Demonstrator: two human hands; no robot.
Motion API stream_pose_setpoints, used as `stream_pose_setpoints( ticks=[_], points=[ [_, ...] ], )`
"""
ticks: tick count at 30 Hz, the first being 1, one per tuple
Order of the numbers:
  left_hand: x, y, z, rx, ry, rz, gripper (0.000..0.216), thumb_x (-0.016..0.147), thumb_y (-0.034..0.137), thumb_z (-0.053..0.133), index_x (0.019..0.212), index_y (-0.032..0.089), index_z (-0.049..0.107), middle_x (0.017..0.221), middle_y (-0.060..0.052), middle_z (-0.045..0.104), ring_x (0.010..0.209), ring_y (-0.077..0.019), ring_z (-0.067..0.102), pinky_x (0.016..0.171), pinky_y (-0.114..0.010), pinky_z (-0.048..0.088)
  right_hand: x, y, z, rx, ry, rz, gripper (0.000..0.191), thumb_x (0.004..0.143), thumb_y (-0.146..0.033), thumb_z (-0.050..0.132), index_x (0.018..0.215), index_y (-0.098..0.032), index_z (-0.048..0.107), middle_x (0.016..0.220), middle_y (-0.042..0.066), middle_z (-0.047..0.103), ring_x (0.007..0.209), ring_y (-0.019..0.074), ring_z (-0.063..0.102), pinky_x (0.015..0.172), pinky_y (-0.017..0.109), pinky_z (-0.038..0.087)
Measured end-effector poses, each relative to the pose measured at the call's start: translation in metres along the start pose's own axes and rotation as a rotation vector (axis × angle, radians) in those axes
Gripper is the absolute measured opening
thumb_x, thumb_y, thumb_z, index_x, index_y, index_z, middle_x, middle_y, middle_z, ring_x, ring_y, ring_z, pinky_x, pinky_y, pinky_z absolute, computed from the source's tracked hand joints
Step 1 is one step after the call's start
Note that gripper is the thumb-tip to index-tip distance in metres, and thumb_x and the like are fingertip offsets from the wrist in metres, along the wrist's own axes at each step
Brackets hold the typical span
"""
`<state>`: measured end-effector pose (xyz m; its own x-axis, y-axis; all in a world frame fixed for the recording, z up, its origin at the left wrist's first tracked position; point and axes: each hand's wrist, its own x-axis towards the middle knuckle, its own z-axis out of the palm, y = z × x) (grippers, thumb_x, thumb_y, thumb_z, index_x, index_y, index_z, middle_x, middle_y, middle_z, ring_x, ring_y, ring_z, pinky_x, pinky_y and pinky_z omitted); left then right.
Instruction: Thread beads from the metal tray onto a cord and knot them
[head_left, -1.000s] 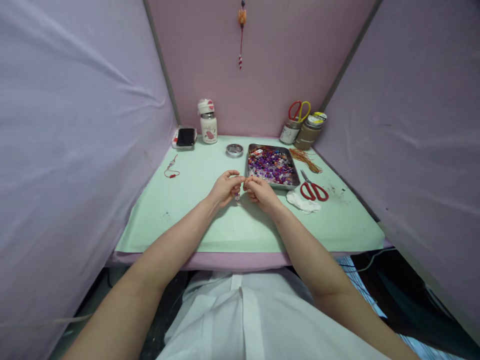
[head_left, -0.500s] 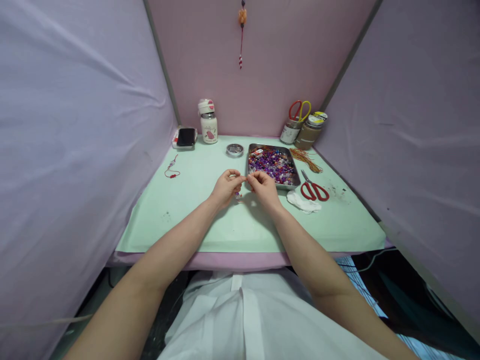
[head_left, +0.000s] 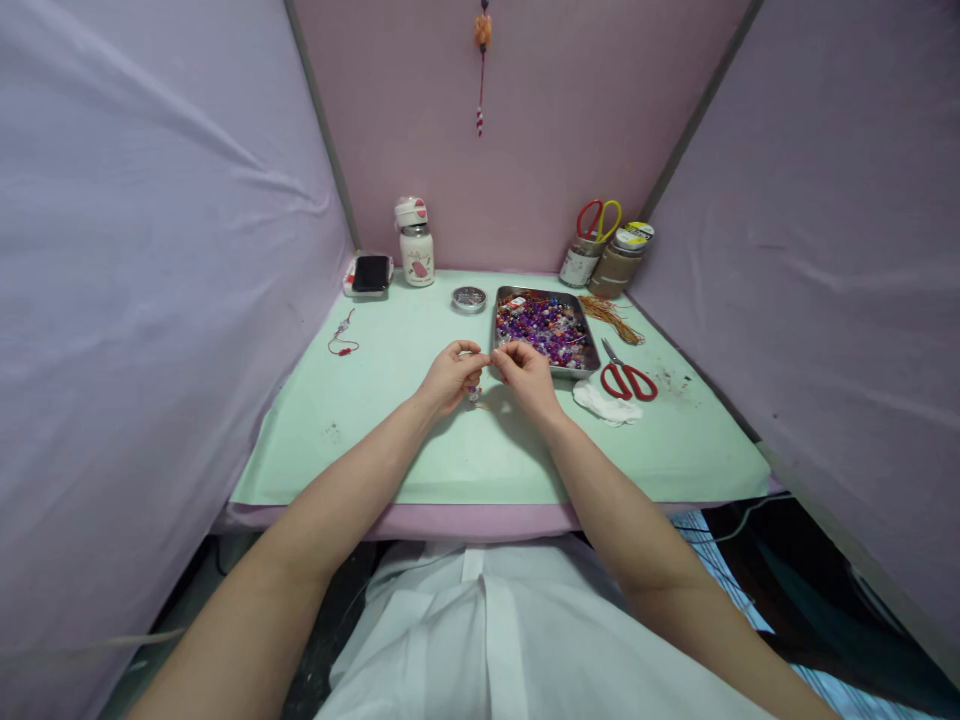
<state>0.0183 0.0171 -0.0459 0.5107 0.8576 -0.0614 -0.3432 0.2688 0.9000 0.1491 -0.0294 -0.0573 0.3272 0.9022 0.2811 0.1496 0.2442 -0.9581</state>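
Just in front of a metal tray of mixed beads, my two hands meet with their fingertips nearly touching. My left hand is closed in a pinch on a thin beaded cord, whose purple and clear beads dangle below the fingers over the green table cover. Thumb and forefinger of my right hand are pressed together at the left hand's fingertips. What they pinch is too small to make out. Purple beads fill much of the tray, with orange, red and clear ones among them.
Red-handled scissors and a crumpled white tissue lie to the right. Behind them is a bundle of brown cords. A round container, a white bottle, a phone and a red beaded bracelet lie farther left.
Both hands stay pinched together at nearly the same spot. The beads below my left hand have shifted slightly; the whole view has moved a little.
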Motion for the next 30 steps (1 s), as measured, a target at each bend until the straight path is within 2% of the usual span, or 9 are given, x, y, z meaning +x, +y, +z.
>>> stream_pose_setpoints(
  ticks=[7, 11, 15, 22, 26, 30],
  points=[
    [0.003, 0.001, -0.002, -0.039, 0.015, 0.014, 0.037, 0.060, 0.014, 0.077, 0.082, 0.019, 0.048, 0.054, 0.009, 0.045, 0.042, -0.0010, 0.028, 0.043, -0.017, 0.017, 0.000, 0.000, 0.000, 0.047, 0.010, -0.008, 0.028, 0.081, -0.049, 0.056, 0.082, -0.021, 0.056, 0.068, -0.003, 0.054, 0.052, 0.0095, 0.045, 0.052, 0.025, 0.037],
    [0.003, 0.004, -0.003, -0.093, 0.054, 0.036, 0.042, 0.057, 0.014, 0.078, 0.083, 0.018, 0.046, 0.060, 0.006, 0.052, 0.043, -0.0007, 0.031, 0.043, -0.017, 0.021, -0.001, 0.002, 0.002, -0.044, -0.012, -0.035, 0.021, 0.079, -0.042, 0.059, 0.078, -0.021, 0.055, 0.064, -0.003, 0.053, 0.055, 0.0103, 0.046, 0.054, 0.024, 0.038],
    [0.002, 0.005, -0.002, -0.106, 0.080, 0.043, 0.044, 0.057, 0.015, 0.080, 0.084, 0.018, 0.046, 0.058, 0.008, 0.048, 0.045, -0.0014, 0.035, 0.044, -0.017, 0.023, -0.003, 0.000, 0.006, -0.047, -0.108, 0.046, 0.024, 0.077, -0.042, 0.059, 0.069, -0.020, 0.057, 0.057, -0.004, 0.052, 0.051, 0.0104, 0.043, 0.052, 0.025, 0.036],
    [0.002, 0.002, 0.001, -0.087, 0.102, 0.091, 0.043, 0.058, 0.016, 0.078, 0.084, 0.019, 0.044, 0.054, 0.011, 0.043, 0.042, -0.0011, 0.030, 0.045, -0.017, 0.021, -0.006, -0.006, 0.007, 0.008, -0.162, 0.085, 0.023, 0.075, -0.039, 0.062, 0.064, -0.019, 0.058, 0.051, -0.004, 0.049, 0.048, 0.0088, 0.039, 0.051, 0.024, 0.031],
    [0.003, 0.002, 0.001, -0.100, 0.142, 0.116, 0.042, 0.060, 0.017, 0.077, 0.084, 0.020, 0.043, 0.053, 0.011, 0.042, 0.043, -0.0015, 0.030, 0.045, -0.017, 0.021, -0.005, -0.002, 0.007, 0.093, -0.175, 0.103, 0.027, 0.077, -0.045, 0.059, 0.072, -0.018, 0.061, 0.065, -0.001, 0.060, 0.048, 0.0082, 0.042, 0.050, 0.025, 0.033],
    [0.003, 0.003, 0.001, -0.123, 0.146, 0.108, 0.045, 0.058, 0.015, 0.078, 0.084, 0.019, 0.042, 0.055, 0.011, 0.045, 0.044, -0.0019, 0.032, 0.045, -0.017, 0.021, -0.002, 0.005, 0.006, 0.013, -0.109, 0.025, 0.023, 0.077, -0.042, 0.059, 0.080, -0.020, 0.061, 0.073, 0.000, 0.062, 0.052, 0.0094, 0.046, 0.054, 0.025, 0.038]
  ],
)
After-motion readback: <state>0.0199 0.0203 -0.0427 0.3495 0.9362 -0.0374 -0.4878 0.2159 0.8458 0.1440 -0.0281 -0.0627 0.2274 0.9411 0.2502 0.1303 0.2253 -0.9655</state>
